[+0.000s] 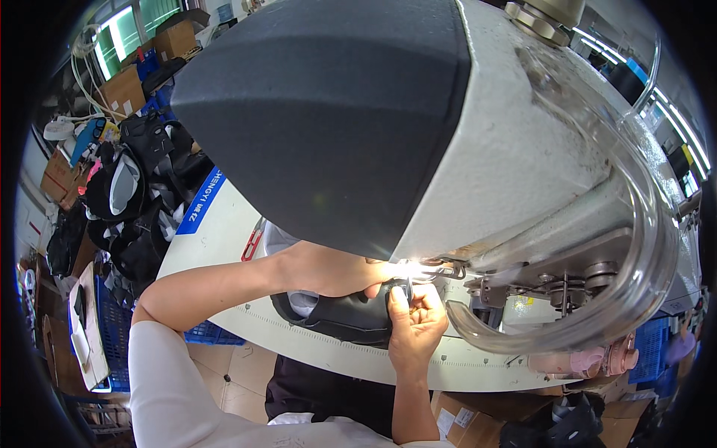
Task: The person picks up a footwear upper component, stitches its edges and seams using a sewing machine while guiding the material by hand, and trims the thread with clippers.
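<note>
A black bag-like piece (340,319) with grey lining lies on the white table under a sewing machine. Its exact kind is not clear. My right hand (418,325) pinches the upper right edge of the piece between thumb and fingers, close to the lit needle area (412,270). From the left, my left hand (332,270) reaches over the piece. Its fingers look curled onto the work beside the needle, partly lost in glare and behind the machine head. The dark-covered machine head (321,112) hangs above both hands.
Red-handled scissors or snips (254,240) lie left of the work. A clear curved tube (553,340) loops over the table's right side, near a pink bottle (579,364). Black bags (138,187) are heaped at left, beside a blue crate (119,328). Cardboard boxes (470,418) stand below right.
</note>
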`<state>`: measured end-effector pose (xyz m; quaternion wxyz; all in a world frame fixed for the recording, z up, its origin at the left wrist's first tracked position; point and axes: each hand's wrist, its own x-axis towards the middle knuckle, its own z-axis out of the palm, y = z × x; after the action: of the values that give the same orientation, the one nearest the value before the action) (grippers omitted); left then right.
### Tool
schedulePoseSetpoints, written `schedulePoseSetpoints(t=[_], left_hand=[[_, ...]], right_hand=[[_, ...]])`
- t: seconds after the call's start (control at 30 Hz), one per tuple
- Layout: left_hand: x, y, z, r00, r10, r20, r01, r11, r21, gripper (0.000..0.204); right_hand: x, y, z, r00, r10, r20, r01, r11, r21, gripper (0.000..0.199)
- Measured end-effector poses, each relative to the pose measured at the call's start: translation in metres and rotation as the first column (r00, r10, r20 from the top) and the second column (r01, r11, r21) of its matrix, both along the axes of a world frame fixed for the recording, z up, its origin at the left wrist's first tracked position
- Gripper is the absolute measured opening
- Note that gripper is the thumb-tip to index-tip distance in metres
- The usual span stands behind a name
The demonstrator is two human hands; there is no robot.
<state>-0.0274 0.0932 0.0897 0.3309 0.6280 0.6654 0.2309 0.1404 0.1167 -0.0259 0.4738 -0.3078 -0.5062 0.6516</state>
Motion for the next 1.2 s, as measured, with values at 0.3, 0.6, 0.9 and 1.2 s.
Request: schedulePoseSetpoints(t=[0.3,0.6,0.9,1.2], left_hand=[[-0.003,0.006,-0.002,0.999,-0.004,0.037,0.003,1.000,0.015,0.037],[-0.023,0.014,0.009,0.993,-0.117,0.001,0.117,0.993,0.003,0.030],[-0.035,0.020,0.003,0.994,-0.090,0.060,0.088,0.995,0.047,0.018],[-0.040,0.020,-0.007,0.996,-0.062,0.061,0.054,0.990,0.127,0.012]], right_hand=[[0.000,-0.005,0.002,0.997,-0.050,0.063,0.053,0.997,-0.052,0.007],[-0.012,-0.010,0.010,0.997,-0.075,-0.017,0.076,0.990,0.122,0.007],[-0.022,-0.012,0.010,0.984,-0.179,0.009,0.177,0.978,0.110,0.012],[-0.013,-0.012,0.010,0.992,-0.123,0.029,0.123,0.992,0.031,0.010]])
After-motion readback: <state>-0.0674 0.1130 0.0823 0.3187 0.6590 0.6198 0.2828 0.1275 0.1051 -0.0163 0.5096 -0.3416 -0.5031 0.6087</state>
